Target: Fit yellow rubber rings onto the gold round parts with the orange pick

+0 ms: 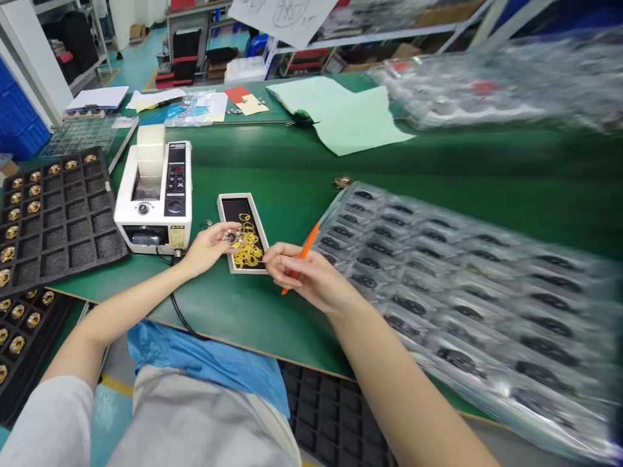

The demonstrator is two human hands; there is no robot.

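Observation:
My left hand [210, 248] pinches a small round metal part [233, 239] above a white-rimmed box [261, 228]. Inside that box lie several thin yellow rings [249, 251] on a black bottom. Just right of the box, my right hand [302, 269] is closed around an orange pen-like tool [308, 241], which slants up to the right between the fingers. Its fingertips are close to the box's right edge; whether they also pinch something small cannot be made out.
A white tape dispenser [154, 194] stands left of the box, beside a black foam tray [73, 220] with gold round parts. Clear plastic trays [428, 279] of dark parts cover the right side. Green sheets [350, 117] and bagged items [487, 84] lie at the back.

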